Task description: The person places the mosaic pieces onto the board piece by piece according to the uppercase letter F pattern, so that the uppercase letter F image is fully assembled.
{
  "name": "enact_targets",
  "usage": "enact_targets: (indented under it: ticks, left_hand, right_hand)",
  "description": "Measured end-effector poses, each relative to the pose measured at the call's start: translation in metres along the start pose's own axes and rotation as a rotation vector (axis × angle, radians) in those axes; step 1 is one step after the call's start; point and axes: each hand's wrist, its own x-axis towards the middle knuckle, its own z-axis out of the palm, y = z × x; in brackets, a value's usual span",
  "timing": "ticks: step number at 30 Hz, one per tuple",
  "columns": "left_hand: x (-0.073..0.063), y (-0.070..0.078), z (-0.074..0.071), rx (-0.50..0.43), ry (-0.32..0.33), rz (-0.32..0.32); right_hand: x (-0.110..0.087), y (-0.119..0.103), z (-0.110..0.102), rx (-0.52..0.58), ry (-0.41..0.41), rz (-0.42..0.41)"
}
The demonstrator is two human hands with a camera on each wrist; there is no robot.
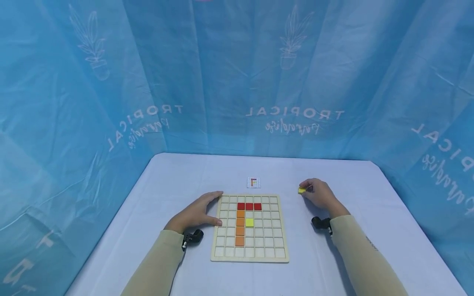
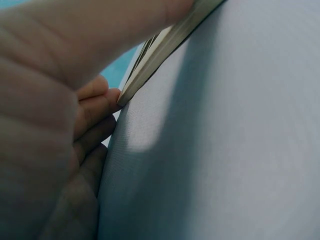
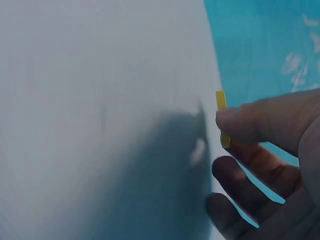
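Note:
A square wooden grid board point(image 1: 249, 260) lies flat on the white table. Three red tiles point(image 1: 249, 206) form a row on it, with a column of several orange tiles point(image 1: 240, 231) below their left end. One yellow tile point(image 1: 249, 222) sits right of that column. My left hand point(image 1: 196, 213) rests at the board's left side, thumb and fingers spread and touching its edge; the left wrist view shows fingertips at the corner. Right of the board, my right hand point(image 1: 320, 194) pinches a thin yellow tile point(image 3: 221, 100) between thumb and finger, above the tabletop.
A small printed card point(image 1: 254, 182) with a coloured grid pattern lies just beyond the board. Blue curtains point(image 1: 237, 74) with white lettering surround the back and sides of the table point(image 1: 185, 172).

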Motion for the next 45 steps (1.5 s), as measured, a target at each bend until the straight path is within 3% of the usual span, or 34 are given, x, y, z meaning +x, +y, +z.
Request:
enact_targets:
  ticks: [9, 16, 45]
  left_hand:
    - [-0.001, 0.001, 0.000, 0.003, -0.001, -0.002]
    - [0.000, -0.001, 0.001, 0.001, -0.003, -0.014]
    - [-0.001, 0.001, -0.001, 0.002, -0.006, 0.001]
  right_hand:
    - [-0.026, -0.048, 0.020, 0.033, -0.032, -0.223]
    - [-0.043, -0.074, 0.034, 0.024, -0.098, -0.317]
    - [-0.064, -0.101, 0.074, 0.012, -0.235, -0.500]
